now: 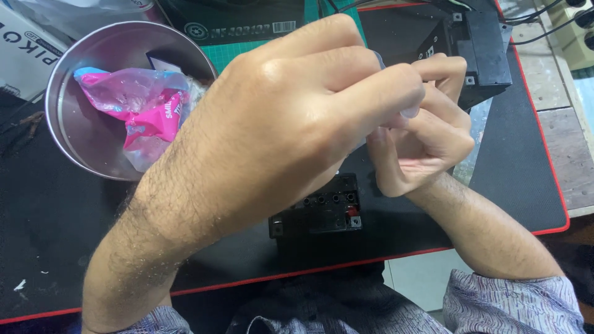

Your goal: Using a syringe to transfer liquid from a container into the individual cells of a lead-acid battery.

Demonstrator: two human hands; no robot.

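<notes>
Pinching clear plastic piece (405, 114) between both hands' fingertips.

**Bare hands, patterned cuffs**

Left hand (291, 117) & right hand (427, 136): both bare, no gloves, no rings, no watch on either wrist. Forearms uncovered, w/ visible hair. Grey-lilac woven shirt sleeves w/ fine wavy stripe pattern: right cuff (513, 303) bunched at mid-forearm, loose & wrinkled; left cuff (154, 320) only just showing at bottom edge. Nails short, plain.
</notes>
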